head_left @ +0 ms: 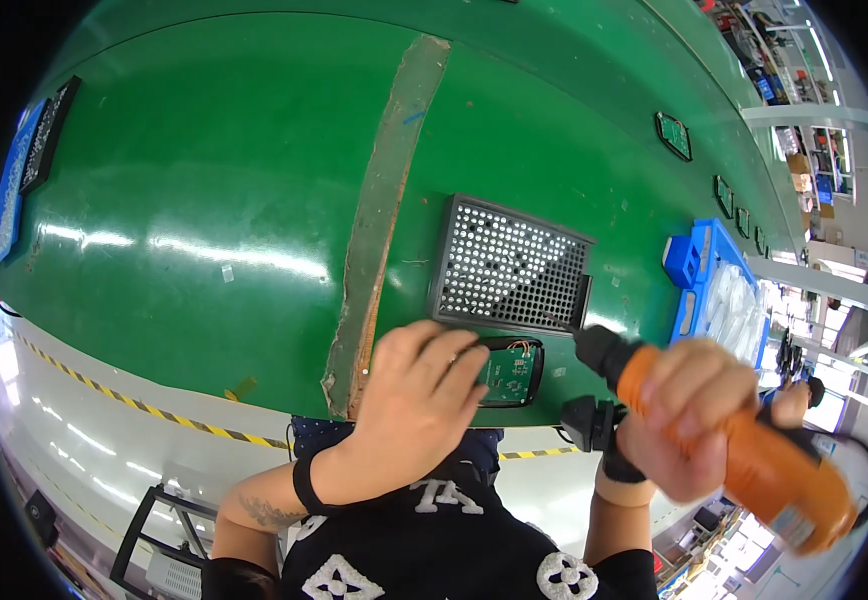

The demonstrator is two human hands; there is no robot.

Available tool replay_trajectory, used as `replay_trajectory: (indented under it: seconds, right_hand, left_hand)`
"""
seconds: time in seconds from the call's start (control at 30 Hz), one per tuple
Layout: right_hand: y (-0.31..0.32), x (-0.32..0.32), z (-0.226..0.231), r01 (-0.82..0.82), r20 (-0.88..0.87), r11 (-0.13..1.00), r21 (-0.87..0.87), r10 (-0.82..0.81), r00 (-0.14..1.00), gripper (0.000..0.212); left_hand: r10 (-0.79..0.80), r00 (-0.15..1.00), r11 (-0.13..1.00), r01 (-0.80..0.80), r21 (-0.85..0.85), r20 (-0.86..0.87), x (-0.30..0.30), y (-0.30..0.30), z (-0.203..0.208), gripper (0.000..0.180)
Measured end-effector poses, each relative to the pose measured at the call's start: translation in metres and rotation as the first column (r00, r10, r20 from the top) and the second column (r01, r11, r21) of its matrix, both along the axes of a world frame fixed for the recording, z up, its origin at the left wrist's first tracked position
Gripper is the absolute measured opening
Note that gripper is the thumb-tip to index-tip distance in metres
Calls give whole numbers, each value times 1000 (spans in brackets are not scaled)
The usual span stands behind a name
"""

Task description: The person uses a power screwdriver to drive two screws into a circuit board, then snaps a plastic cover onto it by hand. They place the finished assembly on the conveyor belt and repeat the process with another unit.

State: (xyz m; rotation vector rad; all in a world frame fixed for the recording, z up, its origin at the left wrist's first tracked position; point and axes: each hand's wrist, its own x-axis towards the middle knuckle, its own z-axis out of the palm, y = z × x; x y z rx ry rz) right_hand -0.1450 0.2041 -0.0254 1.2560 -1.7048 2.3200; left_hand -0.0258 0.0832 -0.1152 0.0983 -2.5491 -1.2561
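Note:
My right hand (692,400) is wrapped round an orange electric screwdriver (779,475) with a black nose. Its nose points left, with the thin bit over the lower right corner of a black screw tray (519,262). Screws fill the tray's upper left holes, while the lower right holes are bare. Just below the tray lies a black casing with a green circuit board (516,372) and thin wires at its top. My left hand (419,385) grips the casing's left end with bent fingers, hiding that part. Whether the bit touches a screw is too small to tell.
A worn grey strip (379,220) crosses the green table (204,170). Right of the tray stands a blue bin (699,300) with clear bags and a small blue box (681,262). Several board casings (673,136) lie along the far right. Another tray (51,135) sits far left.

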Motion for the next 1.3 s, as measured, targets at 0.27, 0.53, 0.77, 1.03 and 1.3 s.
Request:
replay_trajectory:
  seconds: [0.27, 0.53, 0.77, 1.03, 1.3]
  right_hand:
    - [-15, -19, -14, -42, 132, 996, 79, 32, 991, 43]
    - [-15, -22, -14, -54, 141, 995, 86, 41, 989, 43]
    - [-15, -14, -8, -20, 85, 999, 47, 16, 996, 44]
    - [-3, 19, -5, -316, 55, 945, 89, 312, 949, 47]
    - [-8, 21, -14, -340, 82, 934, 108, 333, 939, 49]
  left_hand:
    - [101, 993, 995, -99, -32, 63, 1, -10, -2, 30]
    - [93, 994, 996, -92, -24, 53, 1, -10, -4, 29]
    - [104, 993, 995, -103, -7, 54, 0, -9, -5, 29]
    - [117, 992, 993, -118, 25, 57, 2, -11, -7, 32]
    - [119, 992, 991, -121, 49, 41, 1, -9, -9, 33]
